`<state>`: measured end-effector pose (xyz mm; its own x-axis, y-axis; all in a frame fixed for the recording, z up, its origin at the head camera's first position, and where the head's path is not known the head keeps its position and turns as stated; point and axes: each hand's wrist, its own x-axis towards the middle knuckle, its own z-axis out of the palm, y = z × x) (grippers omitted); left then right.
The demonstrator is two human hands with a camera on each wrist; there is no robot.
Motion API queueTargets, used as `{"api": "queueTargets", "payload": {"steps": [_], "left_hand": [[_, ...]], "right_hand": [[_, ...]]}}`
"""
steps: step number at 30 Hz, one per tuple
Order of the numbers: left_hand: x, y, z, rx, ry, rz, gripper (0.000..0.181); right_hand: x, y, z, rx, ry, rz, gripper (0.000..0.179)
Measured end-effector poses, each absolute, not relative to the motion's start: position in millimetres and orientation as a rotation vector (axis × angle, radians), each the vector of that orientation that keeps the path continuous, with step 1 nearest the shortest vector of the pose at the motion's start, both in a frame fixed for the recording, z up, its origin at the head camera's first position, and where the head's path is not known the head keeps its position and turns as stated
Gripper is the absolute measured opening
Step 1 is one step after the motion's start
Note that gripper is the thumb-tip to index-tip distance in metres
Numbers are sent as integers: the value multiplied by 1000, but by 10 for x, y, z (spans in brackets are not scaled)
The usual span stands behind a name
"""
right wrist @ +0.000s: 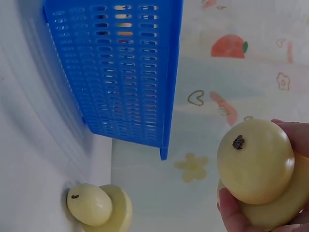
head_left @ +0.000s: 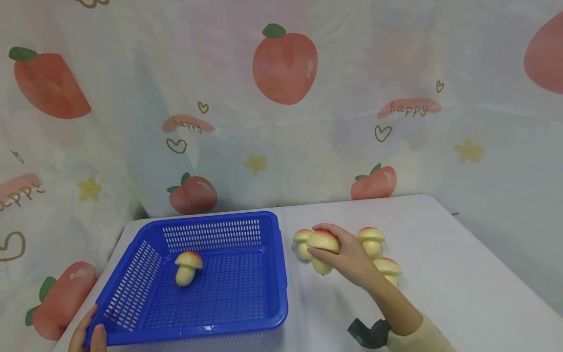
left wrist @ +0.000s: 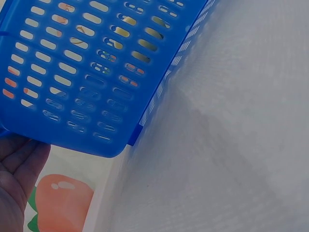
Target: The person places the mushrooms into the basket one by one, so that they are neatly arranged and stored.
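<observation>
My right hand (head_left: 354,259) grips a toy mushroom (head_left: 323,240) by its cap, yellow with a reddish top, and holds it above the table. In the right wrist view, the held mushroom's pale stem (right wrist: 256,162) shows a dark spot on its end. At the near left corner of the blue plastic basket (head_left: 246,326), my left hand (head_left: 90,335) holds the rim, thumb and fingers on either side. Inside the basket lies one mushroom (head_left: 188,269). Another mushroom (head_left: 303,244) sits on the table just behind the held one.
Right of my right hand stand two more mushrooms, one farther back (head_left: 371,241) and one nearer (head_left: 388,270), partly hidden by the forearm. A white table (head_left: 466,293) bears everything. Behind it hangs a fruit-printed curtain (head_left: 334,146). A dark strap (head_left: 369,333) sits at my right wrist.
</observation>
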<state>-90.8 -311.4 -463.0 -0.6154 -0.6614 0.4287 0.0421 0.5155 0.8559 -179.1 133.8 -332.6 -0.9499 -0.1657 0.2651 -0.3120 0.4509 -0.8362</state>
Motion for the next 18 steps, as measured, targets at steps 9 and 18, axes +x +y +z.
{"api": "queueTargets", "payload": {"steps": [9,18], "left_hand": [[-939,-3197,-4740,530,-1984,-1163,38],[-909,-3072,-4614,542,-1943,-1163,36]], "right_hand": [[-1790,1160,-3212,458,-2493,1537,44],[-1826,974,-3122,504,-2481,1619,44]]}}
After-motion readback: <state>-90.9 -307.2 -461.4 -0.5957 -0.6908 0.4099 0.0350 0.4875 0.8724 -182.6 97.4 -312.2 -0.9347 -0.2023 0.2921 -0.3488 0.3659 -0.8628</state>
